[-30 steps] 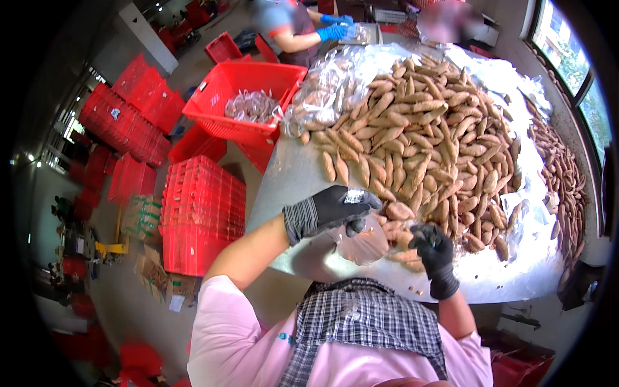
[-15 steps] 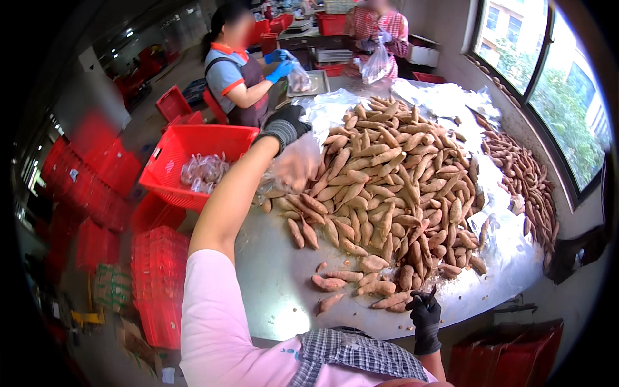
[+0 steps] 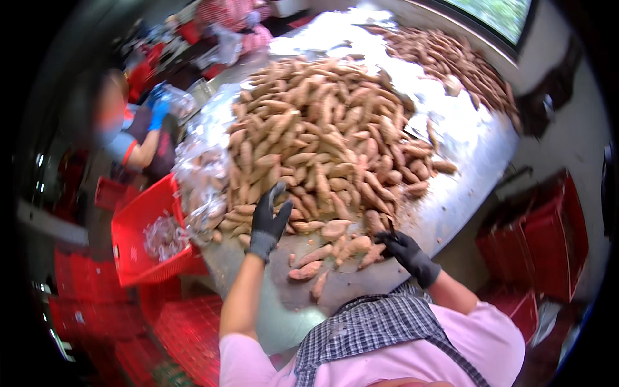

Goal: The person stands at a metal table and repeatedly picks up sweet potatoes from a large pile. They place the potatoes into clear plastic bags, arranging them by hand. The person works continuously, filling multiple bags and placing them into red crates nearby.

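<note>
A big heap of sweet potatoes [image 3: 322, 135] covers the middle of the metal table [image 3: 222, 264]. My left hand [image 3: 267, 222], in a black glove with a grey cuff, is at the heap's near left edge; its fingers are spread and nothing shows in them. My right hand [image 3: 409, 255], also black-gloved, is closed at the near right beside a few loose sweet potatoes [image 3: 353, 248]. A thin dark tool [image 3: 391, 227] sticks up from its fingers; its kind is too small to make out. Clear plastic bags of sweet potatoes [image 3: 201, 171] lie left of the heap.
A red crate [image 3: 145, 258] holding bagged pieces stands against the table's left side. More red crates [image 3: 532, 238] are stacked at the right. White plastic sheeting [image 3: 451, 132] lies beyond the heap, near another sweet potato pile [image 3: 445, 61]. Two co-workers handle plastic bags across the table.
My left hand has let go of the filled bag at the left and come back to the heap's near edge. The view has turned; my right hand still holds the thin dark tool.
</note>
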Demonstrator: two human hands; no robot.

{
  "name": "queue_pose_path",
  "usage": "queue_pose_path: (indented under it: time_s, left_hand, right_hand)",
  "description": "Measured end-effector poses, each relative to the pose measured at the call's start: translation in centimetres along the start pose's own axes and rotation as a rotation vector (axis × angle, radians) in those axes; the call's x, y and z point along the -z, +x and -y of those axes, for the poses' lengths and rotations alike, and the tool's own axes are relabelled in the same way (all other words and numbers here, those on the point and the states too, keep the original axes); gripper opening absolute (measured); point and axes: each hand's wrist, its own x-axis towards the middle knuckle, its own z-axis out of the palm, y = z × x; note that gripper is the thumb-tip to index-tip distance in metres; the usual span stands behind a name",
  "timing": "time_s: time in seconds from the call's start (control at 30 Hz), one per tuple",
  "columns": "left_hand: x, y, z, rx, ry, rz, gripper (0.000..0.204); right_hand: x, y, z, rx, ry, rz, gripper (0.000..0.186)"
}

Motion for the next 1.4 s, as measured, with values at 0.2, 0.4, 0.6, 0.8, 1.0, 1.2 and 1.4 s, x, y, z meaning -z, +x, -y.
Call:
queue_pose_path:
  time_s: [0.2,0.4,0.6,0.8,1.0,1.2,1.4]
  left_hand:
    - [-8.0,-6.0,-1.3,0.402,-0.329,0.101,0.039]
    - [-15.5,-6.4,-4.8,0.53,-0.354,0.074,0.034]
    - [-24.0,-3.0,-9.5,0.61,-0.528,0.175,0.038]
    - [-28.4,0.5,-12.7,0.637,-0.449,0.309,0.039]
    - [-35.2,4.9,-11.9,0.561,-0.482,0.524,0.057]
    - [-43.1,8.7,-11.1,0.433,-0.32,0.512,0.068]
    - [-43.0,10.0,-11.4,0.904,-0.595,0.239,0.016]
  right_hand:
    - [10.3,2.7,2.5,0.056,-0.043,-0.178,0.026]
    - [27.6,8.9,1.5,0.409,-0.559,-0.894,0.038]
    - [40.6,12.7,5.4,0.158,-1.319,-0.93,0.077]
    - [44.1,12.7,6.6,0.026,-1.035,-0.622,0.016]
    - [37.5,11.7,6.9,-0.164,-0.017,-0.303,0.03]
    - [30.9,11.9,7.4,-0.306,0.318,-0.307,0.036]
    - [32.0,11.3,7.5,-0.263,0.299,-0.287,0.04]
